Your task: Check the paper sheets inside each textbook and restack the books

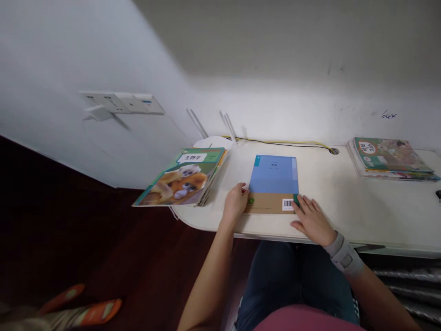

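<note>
A closed textbook (274,177) with a blue and tan cover lies flat on the white desk in front of me, its barcode at the lower right. My left hand (236,202) is at the book's lower left edge, its fingers curled against that side. On the opposite side my right hand (314,220) lies open, fingers stretched out and fingertips touching the lower right corner. A grey wrist brace (344,255) wraps the right wrist.
At the left, a stack of books (182,179) with monkeys on top overhangs the desk edge. Another book stack (392,156) sits at the far right. A white router (215,141) and a yellow cable (292,142) lie along the wall. A person's orange shoe (101,312) shows below left.
</note>
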{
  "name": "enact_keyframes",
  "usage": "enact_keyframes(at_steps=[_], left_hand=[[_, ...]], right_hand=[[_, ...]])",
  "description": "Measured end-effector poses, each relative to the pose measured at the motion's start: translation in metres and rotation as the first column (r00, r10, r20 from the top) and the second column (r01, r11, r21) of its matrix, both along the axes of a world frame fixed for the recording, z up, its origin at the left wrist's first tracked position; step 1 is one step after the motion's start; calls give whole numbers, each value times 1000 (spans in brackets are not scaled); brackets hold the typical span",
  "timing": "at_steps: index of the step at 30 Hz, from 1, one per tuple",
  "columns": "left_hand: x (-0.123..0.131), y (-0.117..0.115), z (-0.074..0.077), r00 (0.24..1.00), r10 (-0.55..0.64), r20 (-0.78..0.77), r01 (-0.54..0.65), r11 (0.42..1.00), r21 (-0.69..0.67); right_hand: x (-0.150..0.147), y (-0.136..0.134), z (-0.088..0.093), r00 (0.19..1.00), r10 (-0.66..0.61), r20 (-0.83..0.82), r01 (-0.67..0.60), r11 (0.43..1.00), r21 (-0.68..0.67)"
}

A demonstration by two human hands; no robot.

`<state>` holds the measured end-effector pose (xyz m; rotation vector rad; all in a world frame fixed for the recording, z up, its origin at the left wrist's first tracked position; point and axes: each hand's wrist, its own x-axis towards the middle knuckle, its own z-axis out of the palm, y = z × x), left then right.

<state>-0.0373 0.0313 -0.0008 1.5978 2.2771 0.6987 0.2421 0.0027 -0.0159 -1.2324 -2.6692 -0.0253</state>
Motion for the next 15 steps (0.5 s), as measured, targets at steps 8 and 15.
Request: enact_keyframes(at_steps=[8,15], left_hand=[[-2,11,2,990,-141,28,139,989,55],[10,11,-9,939,-154,-306,177,983,47]], right_hand=[[-2,-1,-9,991,13,-133,-15,1000,-14],[-1,-4,-4,992,-23,-122,24,1000,1]])
